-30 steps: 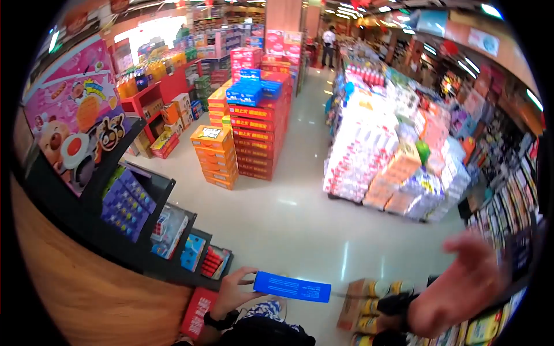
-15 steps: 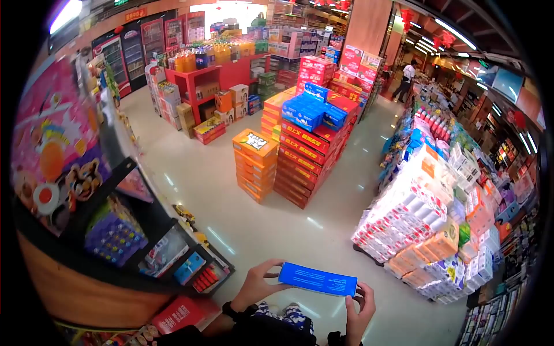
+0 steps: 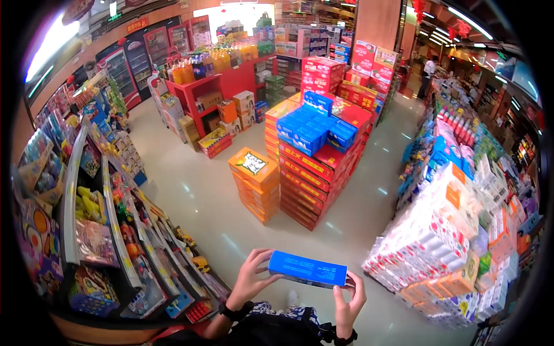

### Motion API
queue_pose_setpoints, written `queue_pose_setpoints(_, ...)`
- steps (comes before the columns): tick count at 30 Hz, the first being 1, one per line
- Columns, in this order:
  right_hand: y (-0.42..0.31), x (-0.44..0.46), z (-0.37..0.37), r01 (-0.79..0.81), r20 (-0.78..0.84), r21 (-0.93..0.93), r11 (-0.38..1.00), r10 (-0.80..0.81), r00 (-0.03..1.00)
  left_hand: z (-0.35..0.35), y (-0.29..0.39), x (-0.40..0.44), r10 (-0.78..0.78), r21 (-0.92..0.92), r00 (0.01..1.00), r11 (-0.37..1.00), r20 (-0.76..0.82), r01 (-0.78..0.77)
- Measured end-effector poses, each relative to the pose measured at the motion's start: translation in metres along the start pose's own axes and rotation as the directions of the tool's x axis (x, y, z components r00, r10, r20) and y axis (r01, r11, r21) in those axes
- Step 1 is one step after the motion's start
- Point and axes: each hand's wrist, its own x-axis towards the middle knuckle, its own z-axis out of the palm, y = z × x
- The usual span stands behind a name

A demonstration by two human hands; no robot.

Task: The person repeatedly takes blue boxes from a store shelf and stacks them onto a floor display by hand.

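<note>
A long blue box (image 3: 307, 268) with small pale print on its upper side is held level between both hands, low in the middle of the head view. My left hand (image 3: 253, 279) grips its left end, thumb and fingers closed on it. At the right end, my right hand (image 3: 350, 300) has its thumb and fingers on the corner. Dark bands circle both wrists. The underside of the box is mostly hidden.
Ahead rises a stack of red cartons (image 3: 306, 184) topped with blue packs (image 3: 309, 128), beside orange boxes (image 3: 254, 179). Shelves (image 3: 124, 242) line the left. Packaged goods (image 3: 427, 230) are piled right. A person (image 3: 427, 76) stands far back.
My right hand has come in from the far right and taken hold of the box's right end. The view has swung left and moved forward, bringing more left shelves into sight.
</note>
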Motion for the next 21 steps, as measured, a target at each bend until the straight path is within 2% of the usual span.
queue_pose_setpoints(4,0.008,0.079,0.040,0.035,0.092,0.024,0.999,-0.037,0.995,-0.010,-0.009,0.054,-0.077,0.002,0.989,0.997,-0.126,0.078)
queue_pose_setpoints(8,0.023,0.142,0.090,0.040,0.211,0.059,0.997,-0.051,0.976,-0.023,-0.043,0.101,-0.143,-0.229,0.949,0.970,-0.282,0.079)
queue_pose_setpoints(12,0.036,0.200,0.153,0.036,0.244,0.062,0.997,-0.050,0.969,-0.045,-0.076,0.161,-0.225,-0.279,0.901,0.952,-0.371,0.123)
queue_pose_setpoints(14,0.047,0.227,0.187,0.070,0.246,0.055,0.996,-0.081,0.966,-0.059,-0.096,0.200,-0.167,-0.264,0.894,0.963,-0.415,0.057)
queue_pose_setpoints(19,0.046,0.293,0.267,0.004,0.216,0.064,0.998,-0.018,0.976,-0.106,-0.098,0.303,-0.099,-0.171,0.894,0.985,-0.438,0.026)
queue_pose_setpoints(21,0.059,0.320,0.295,0.078,0.212,0.062,0.995,-0.089,0.973,-0.122,-0.109,0.343,-0.053,-0.156,0.892,0.987,-0.450,-0.020)
